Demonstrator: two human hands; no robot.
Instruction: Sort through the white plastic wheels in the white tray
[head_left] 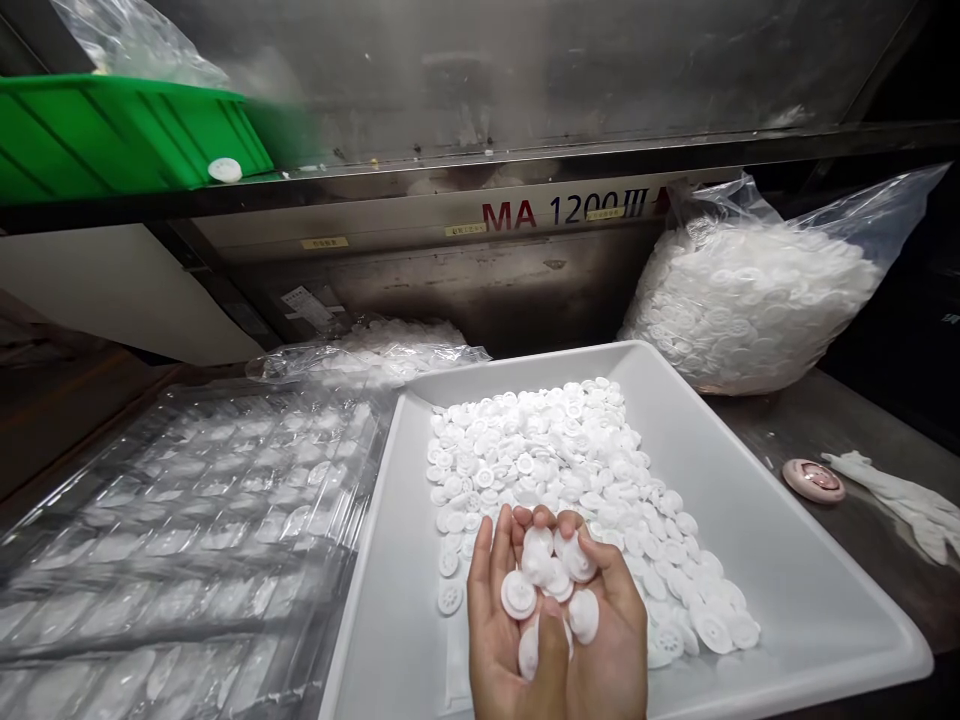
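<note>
My left hand [489,625] and my right hand [619,630] are pressed together into a cup, palms up. Several small white round plastic caps [518,595] lie in the hollow between them, some dome side up. One thumb crosses over the lowest caps and partly hides them. Both hands are above the near part of a large light-grey plastic tray [810,640]. Beneath and beyond my fingers, a thick layer of the same white caps [525,440] covers much of the tray's floor, some with holed or ringed faces showing.
Clear plastic blister trays [187,530] filled with white pieces stand left. A clear bag [750,300] full of caps sits back right, and another bag [375,350] lies behind. At right are a pink round object [814,480] and white glove [900,500]. A green bin [127,140] rests on the ledge.
</note>
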